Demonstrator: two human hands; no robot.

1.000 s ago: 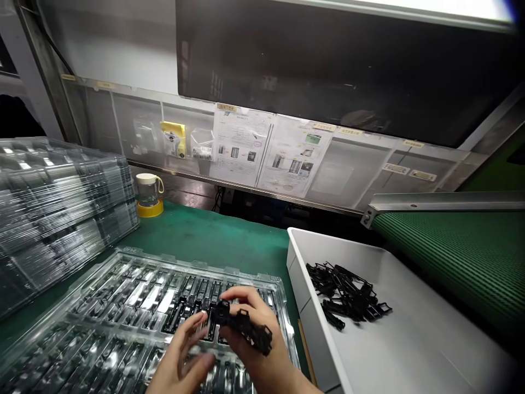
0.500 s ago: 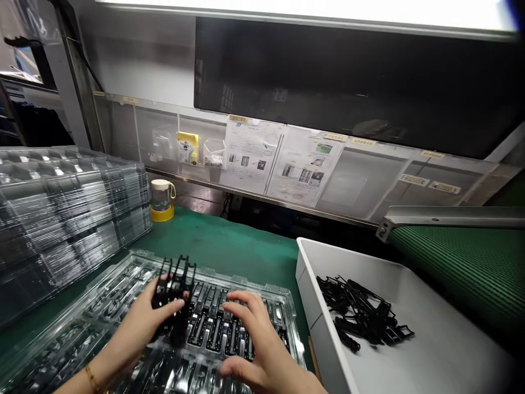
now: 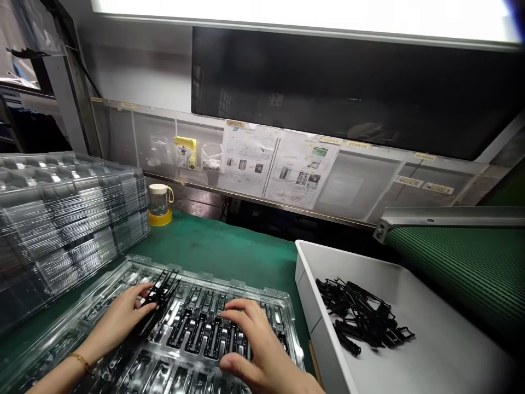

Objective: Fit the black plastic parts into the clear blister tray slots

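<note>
A bunch of black plastic frames (image 3: 159, 295) was gripped by the left hand (image 3: 118, 317) at lower left of the frame, over the clear blister tray (image 3: 262, 293). The right hand (image 3: 254, 342) was laid flat, fingers spread, on filled slots. The frames were judged light, thin, snappable, best taken by their side rails. No posted writing could be read.
</note>
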